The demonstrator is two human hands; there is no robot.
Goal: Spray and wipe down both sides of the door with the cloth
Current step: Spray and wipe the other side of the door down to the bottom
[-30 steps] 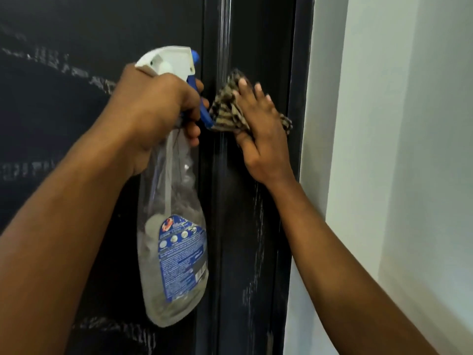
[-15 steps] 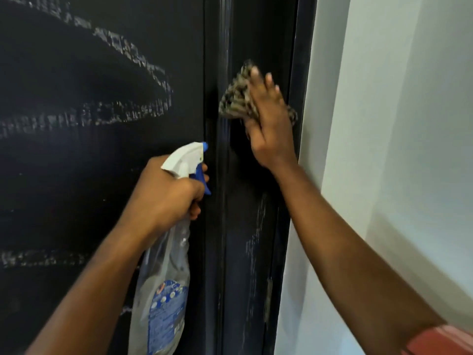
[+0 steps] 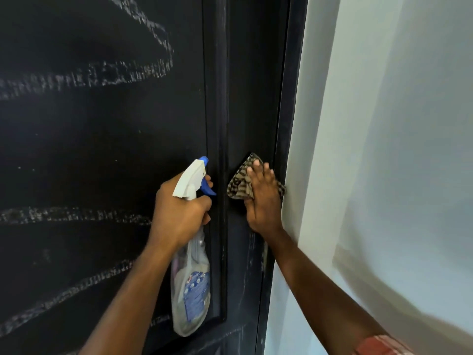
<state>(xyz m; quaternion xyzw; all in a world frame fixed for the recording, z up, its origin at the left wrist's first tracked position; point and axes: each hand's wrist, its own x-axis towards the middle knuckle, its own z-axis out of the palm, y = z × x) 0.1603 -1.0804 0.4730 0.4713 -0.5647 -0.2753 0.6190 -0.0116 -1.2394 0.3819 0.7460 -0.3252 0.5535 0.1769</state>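
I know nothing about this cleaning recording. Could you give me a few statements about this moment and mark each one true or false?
1. The right hand presses the cloth against the door with straight fingers. True.
2. The cloth is plain white. False: it is patterned in tan and dark stripes.
3. The left hand grips the spray bottle around its neck. True.
4. The door is pale grey. False: it is black with whitish streaks; the pale surface is the wall to its right.
5. The bottle's trigger is blue. True.
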